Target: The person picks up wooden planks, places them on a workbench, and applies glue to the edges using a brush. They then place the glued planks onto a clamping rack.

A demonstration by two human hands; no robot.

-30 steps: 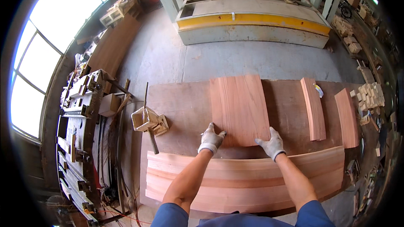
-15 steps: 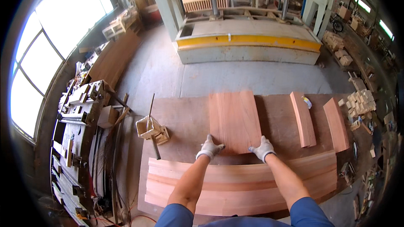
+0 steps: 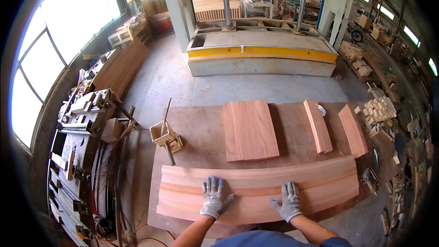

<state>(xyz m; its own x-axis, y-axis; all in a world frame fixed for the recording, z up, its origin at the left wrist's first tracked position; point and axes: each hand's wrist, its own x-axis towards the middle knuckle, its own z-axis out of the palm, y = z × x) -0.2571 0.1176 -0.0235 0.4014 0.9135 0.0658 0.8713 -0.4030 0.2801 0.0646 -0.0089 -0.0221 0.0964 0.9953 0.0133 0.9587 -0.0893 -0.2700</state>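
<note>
Both my hands wear grey work gloves with blue fingertips. Flat on the long, slightly curved reddish wooden boards [image 3: 256,178] rests my left hand [image 3: 213,197], fingers spread. My right hand [image 3: 287,201] lies on the same boards further right, its fingers stretched out too. These boards lie side by side along the near edge of a brown worktable [image 3: 201,119]. Beyond them sits a rectangular stack of wood panels [image 3: 250,130], touched by neither hand. Two curved wooden pieces, one [image 3: 318,127] nearer the stack and another [image 3: 353,131] beside it, stand to the right.
A small wooden box [image 3: 163,133] with a stick in it stands at the table's left. Far ahead is a large press with a yellow band [image 3: 260,54]. A cluttered bench [image 3: 80,137] runs along the left, and wood blocks [image 3: 378,108] are piled at the right.
My hands have let go of the near end of the rectangular panel stack. They have drawn back toward me and now lie flat on the long curved boards.
</note>
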